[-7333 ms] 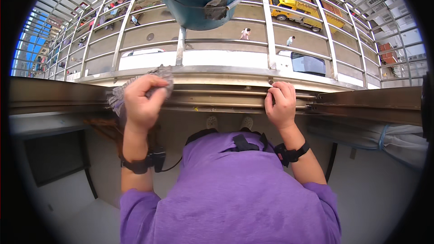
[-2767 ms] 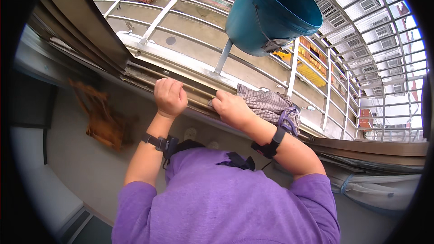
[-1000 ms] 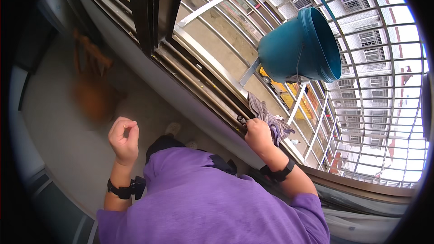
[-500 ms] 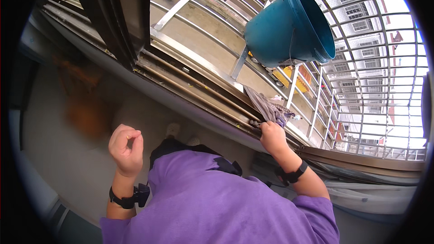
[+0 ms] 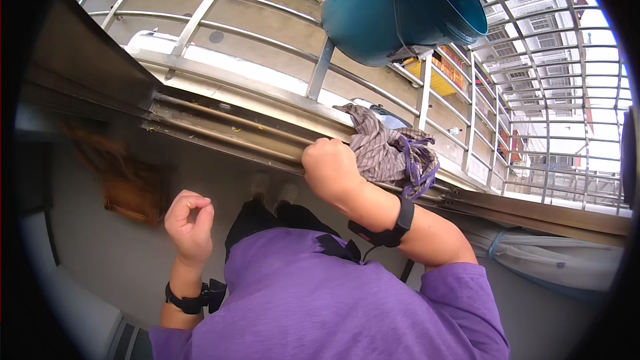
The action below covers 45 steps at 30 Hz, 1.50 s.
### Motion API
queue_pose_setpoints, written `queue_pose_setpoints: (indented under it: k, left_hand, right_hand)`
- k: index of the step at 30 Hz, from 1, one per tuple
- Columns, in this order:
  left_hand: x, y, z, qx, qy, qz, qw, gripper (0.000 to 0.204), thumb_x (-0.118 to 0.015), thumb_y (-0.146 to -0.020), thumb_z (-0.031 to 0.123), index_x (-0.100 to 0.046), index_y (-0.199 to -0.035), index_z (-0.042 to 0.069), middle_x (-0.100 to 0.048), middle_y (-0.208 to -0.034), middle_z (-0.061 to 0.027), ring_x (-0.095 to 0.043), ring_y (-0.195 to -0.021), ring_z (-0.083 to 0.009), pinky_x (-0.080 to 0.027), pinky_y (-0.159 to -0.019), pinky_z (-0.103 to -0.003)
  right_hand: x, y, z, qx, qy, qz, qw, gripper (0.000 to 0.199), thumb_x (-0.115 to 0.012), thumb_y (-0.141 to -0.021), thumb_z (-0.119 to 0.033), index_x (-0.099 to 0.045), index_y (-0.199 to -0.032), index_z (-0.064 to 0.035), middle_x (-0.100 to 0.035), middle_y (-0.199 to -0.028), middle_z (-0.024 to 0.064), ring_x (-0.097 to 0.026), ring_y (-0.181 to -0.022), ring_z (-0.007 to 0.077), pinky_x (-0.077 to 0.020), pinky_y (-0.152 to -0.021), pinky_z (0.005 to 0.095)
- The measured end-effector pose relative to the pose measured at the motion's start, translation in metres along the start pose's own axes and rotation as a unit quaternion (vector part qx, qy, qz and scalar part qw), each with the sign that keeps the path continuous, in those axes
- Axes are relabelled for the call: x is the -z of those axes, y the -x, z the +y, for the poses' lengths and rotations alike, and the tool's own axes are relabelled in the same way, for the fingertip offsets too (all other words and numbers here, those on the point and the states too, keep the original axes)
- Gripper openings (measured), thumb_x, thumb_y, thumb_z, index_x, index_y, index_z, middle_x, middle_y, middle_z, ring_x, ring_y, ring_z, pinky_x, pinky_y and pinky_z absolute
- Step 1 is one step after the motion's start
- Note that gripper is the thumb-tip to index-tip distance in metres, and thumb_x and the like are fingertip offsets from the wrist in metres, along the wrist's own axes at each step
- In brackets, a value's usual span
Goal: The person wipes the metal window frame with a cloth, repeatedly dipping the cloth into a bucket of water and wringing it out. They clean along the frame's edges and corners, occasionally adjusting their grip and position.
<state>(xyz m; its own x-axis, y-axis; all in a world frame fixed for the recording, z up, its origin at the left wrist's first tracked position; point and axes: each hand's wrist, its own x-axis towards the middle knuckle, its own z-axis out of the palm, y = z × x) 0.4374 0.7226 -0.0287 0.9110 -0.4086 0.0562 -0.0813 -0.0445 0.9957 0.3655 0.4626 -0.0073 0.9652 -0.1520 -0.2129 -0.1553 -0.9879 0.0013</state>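
teal bucket [image 5: 400, 10], metal railing [image 5: 320, 70], perhaps a wooden stool [image 5: 130, 190]

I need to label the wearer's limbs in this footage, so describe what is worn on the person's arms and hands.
Both forearms are bare below short purple sleeves. The left hand and the right hand wear no gloves. Each wrist carries a black strap: the left band has a small black block clipped on, the right band is a plain wide strap.
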Motion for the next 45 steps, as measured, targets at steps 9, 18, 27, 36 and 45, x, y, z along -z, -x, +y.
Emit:
queue_pose_setpoints:
  k: [9, 18, 27, 36, 45]
  left_hand:
    - [-0.072, -0.001, 0.028, -0.109, -0.089, -0.11, 0.984, 0.012, -0.057, -0.074, -0.012, -0.058, -0.078, -0.002, -0.056, -0.075, -0.0082, -0.052, -0.065, -0.0141, -0.042, -0.059, -0.024]
    - [-0.093, 0.002, 0.057, -0.167, -0.174, -0.124, 0.962, 0.013, -0.061, -0.07, -0.013, -0.058, -0.076, -0.001, -0.057, -0.069, -0.0098, -0.054, -0.059, -0.0186, -0.042, -0.054, -0.027]
    - [-0.12, 0.009, 0.075, -0.207, -0.232, -0.165, 0.936, 0.013, -0.064, -0.066, -0.01, -0.06, -0.073, 0.0, -0.059, -0.068, -0.0112, -0.058, -0.059, -0.0256, -0.045, -0.053, -0.032]
    - [-0.104, -0.035, 0.054, -0.255, -0.208, -0.208, 0.921, 0.014, -0.064, -0.066, -0.01, -0.059, -0.073, 0.0, -0.058, -0.068, -0.0112, -0.057, -0.06, -0.0261, -0.044, -0.054, -0.032]
    - [-0.084, -0.094, 0.048, -0.27, -0.187, -0.2, 0.923, 0.012, -0.063, -0.067, -0.01, -0.058, -0.072, 0.001, -0.056, -0.067, -0.0119, -0.056, -0.059, -0.0286, -0.043, -0.053, -0.034]
  right_hand:
    - [-0.004, 0.047, 0.054, 0.021, -0.166, 0.084, 0.982, 0.009, -0.059, -0.069, -0.003, -0.062, -0.077, -0.0027, -0.06, -0.078, 0.013, -0.062, -0.081, 0.0318, -0.0524, -0.073, 0.0411]
    - [0.041, 0.147, 0.159, -0.157, -0.336, 0.203, 0.906, 0.004, -0.062, -0.082, 0.0, -0.064, -0.085, 0.0001, -0.062, -0.079, 0.015, -0.061, -0.075, 0.0328, -0.0486, -0.068, 0.0389]
    - [0.005, 0.092, 0.128, 0.096, -0.285, 0.223, 0.927, 0.03, -0.06, -0.076, 0.006, -0.064, -0.105, -0.0017, -0.057, -0.081, 0.0124, -0.057, -0.075, 0.0312, -0.0484, -0.069, 0.0385]
    - [0.003, 0.082, 0.122, 0.011, -0.26, 0.209, 0.942, 0.015, -0.07, -0.076, -0.01, -0.06, -0.086, -0.0036, -0.056, -0.091, 0.0111, -0.056, -0.084, 0.0322, -0.048, -0.071, 0.041]
    - [-0.004, 0.069, 0.114, 0.029, -0.189, 0.272, 0.943, 0.012, -0.063, -0.078, -0.005, -0.057, -0.088, -0.0032, -0.055, -0.085, 0.0118, -0.056, -0.08, 0.0316, -0.0488, -0.072, 0.0395]
